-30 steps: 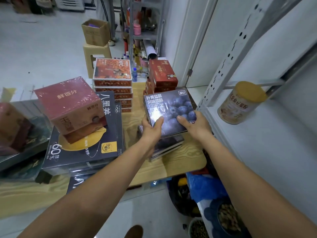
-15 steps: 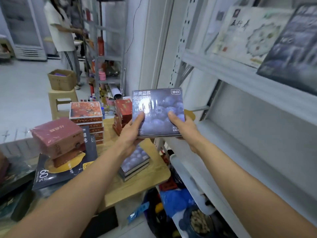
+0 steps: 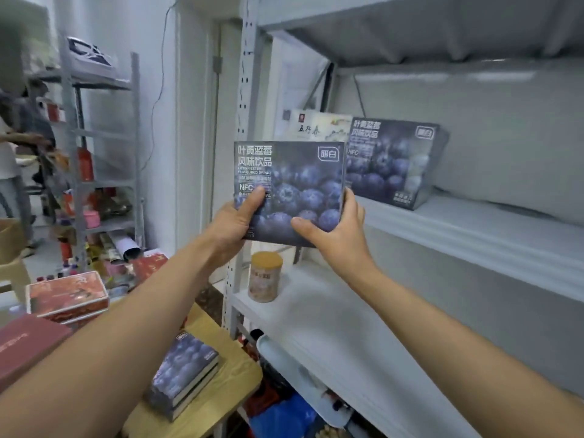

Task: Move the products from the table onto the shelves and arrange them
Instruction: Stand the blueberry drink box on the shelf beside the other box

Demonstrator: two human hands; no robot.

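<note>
I hold a flat blueberry drink box point(image 3: 294, 181) upright in front of the white shelving. My left hand point(image 3: 234, 219) grips its lower left corner, thumb on the front. My right hand point(image 3: 335, 229) grips its lower right corner. Behind it on the upper shelf point(image 3: 474, 235) stands a matching blueberry box point(image 3: 392, 165) and a pale box with calligraphy point(image 3: 316, 129). Two more blueberry boxes point(image 3: 186, 371) lie stacked on the wooden table point(image 3: 227, 396) below.
A round tin with a tan lid point(image 3: 264, 276) stands on the lower shelf point(image 3: 331, 330). Red boxes point(image 3: 68, 295) sit on the table at left. A metal rack point(image 3: 98, 153) with goods and a person point(image 3: 12, 153) are at the far left. Bags lie under the shelving.
Both hands lifted the blueberry box from the table stack up to the height of the upper shelf. My view swung up and to the right toward the shelving.
</note>
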